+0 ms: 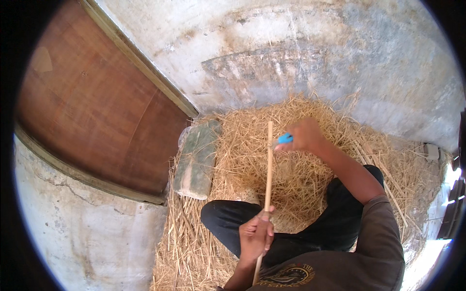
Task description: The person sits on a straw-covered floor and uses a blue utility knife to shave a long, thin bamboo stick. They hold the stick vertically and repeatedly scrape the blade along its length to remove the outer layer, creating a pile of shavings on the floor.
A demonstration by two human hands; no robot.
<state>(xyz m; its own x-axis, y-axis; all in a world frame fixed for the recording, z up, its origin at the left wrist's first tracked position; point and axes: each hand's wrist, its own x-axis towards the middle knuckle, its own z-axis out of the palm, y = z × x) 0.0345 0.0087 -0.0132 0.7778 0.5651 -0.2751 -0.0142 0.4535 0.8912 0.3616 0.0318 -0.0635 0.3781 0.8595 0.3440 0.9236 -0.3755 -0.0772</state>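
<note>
A long, pale, slender wooden stick (pixel 269 169) runs upright through the middle of the view, its lower end passing along my body. My left hand (pixel 255 234) is wrapped around its lower part, near my lap. Beyond it, my right hand (pixel 307 135) is closed on a small blue tool (pixel 285 138), right beside the stick's upper part. Only the tool's blue part shows clearly; the rest is blurred or covered by my fingers, so its kind is unclear.
Loose straw (pixel 247 145) and shavings cover the ground around my crossed legs (pixel 228 218). A greenish stone-like block (pixel 196 160) lies to the left, near a brown wooden door (pixel 107 106). A stained plaster wall (pixel 291 53) rises at the far side.
</note>
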